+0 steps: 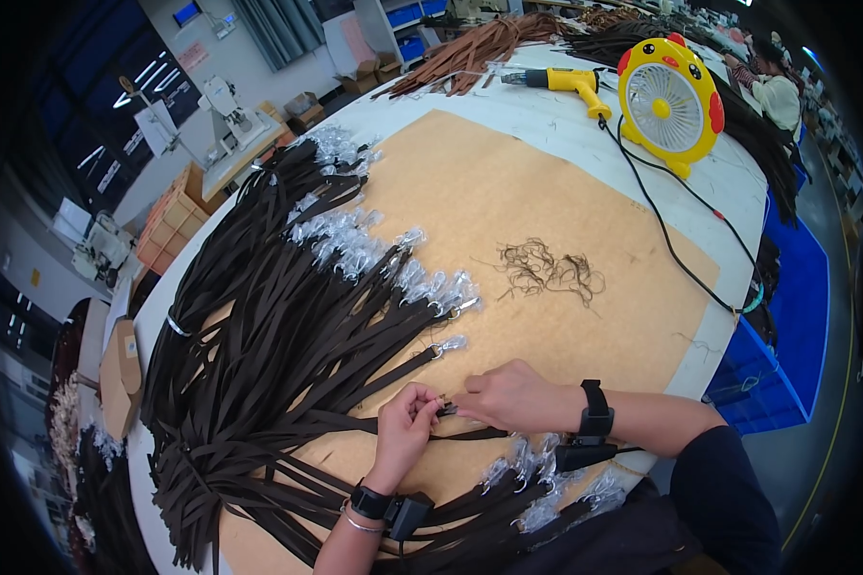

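Observation:
My left hand [408,431] is closed in a pinch on a dark strap [369,422] near the table's front. Close beside it, my right hand [513,395] is also closed, its fingertips on the same strap. A small metal fitting [444,406] shows between the two hands; its details are hidden by the fingers. Just beyond lies another dark strap whose metal clasp [448,346] is wrapped in clear plastic. A large heap of similar dark straps [249,335] spreads to the left, with plastic-wrapped ends [345,235]. More plastic-wrapped ends [537,470] lie below my right wrist.
A tan sheet [508,182] covers part of the white table. Loose dark thread [547,270] lies on it. Farther back are a yellow heat gun [566,80], a yellow fan [664,105] with a trailing cord, and brown straps [479,48]. A blue bin [786,326] stands at right; a person [775,91] sits far right.

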Available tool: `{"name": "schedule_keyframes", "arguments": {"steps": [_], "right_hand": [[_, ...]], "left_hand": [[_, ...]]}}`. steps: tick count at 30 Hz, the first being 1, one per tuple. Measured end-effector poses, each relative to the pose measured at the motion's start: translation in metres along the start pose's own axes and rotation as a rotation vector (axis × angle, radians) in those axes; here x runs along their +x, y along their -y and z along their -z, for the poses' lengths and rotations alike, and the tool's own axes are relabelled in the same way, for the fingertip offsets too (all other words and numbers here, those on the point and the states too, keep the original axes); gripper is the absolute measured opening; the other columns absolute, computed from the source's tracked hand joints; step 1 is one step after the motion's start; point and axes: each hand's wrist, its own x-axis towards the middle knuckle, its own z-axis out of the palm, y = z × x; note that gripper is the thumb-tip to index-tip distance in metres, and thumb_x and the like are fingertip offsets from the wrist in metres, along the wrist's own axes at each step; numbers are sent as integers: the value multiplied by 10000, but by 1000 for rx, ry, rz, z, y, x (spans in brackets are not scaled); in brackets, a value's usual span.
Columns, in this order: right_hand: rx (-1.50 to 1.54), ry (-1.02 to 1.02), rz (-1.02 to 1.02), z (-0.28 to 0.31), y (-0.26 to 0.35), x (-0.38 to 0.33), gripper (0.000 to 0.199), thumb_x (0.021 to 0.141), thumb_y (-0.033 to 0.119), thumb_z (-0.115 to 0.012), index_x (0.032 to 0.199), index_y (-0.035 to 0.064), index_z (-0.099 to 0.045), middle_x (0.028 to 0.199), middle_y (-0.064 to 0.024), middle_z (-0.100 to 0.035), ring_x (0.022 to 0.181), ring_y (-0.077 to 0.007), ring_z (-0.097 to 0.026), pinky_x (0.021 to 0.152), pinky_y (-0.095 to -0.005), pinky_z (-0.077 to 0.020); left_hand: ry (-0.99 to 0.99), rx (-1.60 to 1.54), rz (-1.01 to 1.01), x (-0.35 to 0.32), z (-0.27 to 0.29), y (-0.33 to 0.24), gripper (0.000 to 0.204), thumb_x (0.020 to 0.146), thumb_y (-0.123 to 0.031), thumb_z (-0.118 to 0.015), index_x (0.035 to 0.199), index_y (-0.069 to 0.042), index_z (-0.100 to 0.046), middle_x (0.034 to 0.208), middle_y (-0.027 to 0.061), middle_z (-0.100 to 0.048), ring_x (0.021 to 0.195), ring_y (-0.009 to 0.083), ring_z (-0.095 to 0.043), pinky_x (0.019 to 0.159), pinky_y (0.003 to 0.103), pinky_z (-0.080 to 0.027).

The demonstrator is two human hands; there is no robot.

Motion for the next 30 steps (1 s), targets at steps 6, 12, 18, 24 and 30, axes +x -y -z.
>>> {"name": "schedule_keyframes", "arguments": {"steps": [6,12,18,24,30], "right_hand": [[-34,47,22,1,-1,1,169,916,272,-644,941,110,-681,754,-72,-587,628,-261,-651,530,-370,-500],[85,95,-152,10,-12,1,236,916,330,-638,986,112,-697,804,-95,-663,707,-300,-677,608,-417,-518],[242,46,-448,27,-33,-1,295,889,366,-667,1033,111,-698,864,-131,-711,804,-341,-682,695,-445,-520],[384,-19,-443,-9,-30,27,267,861,326,-691,1028,118,-693,886,-125,-714,840,-336,-682,712,-441,-524],[301,16,-390,-24,-30,35,224,848,287,-686,996,120,-691,882,-125,-707,854,-338,-677,728,-448,-525]], "left_hand": [[-2,38,-18,1,-2,0,28,969,-5,-592,952,-26,-592,755,-33,-582,648,19,-539,560,169,-438],[12,280,-135,11,8,-19,102,927,-9,-631,1023,-14,-665,767,20,-629,656,94,-583,584,235,-459],[22,697,-412,13,12,-41,298,860,-22,-671,1141,-113,-718,837,70,-651,729,226,-626,667,330,-491],[-21,715,-295,2,24,-46,293,847,-31,-667,1129,-94,-712,878,70,-659,805,259,-641,720,356,-507],[-44,761,-326,-7,27,-38,259,839,-51,-673,1093,-76,-713,880,76,-672,845,280,-655,740,378,-514]]}}
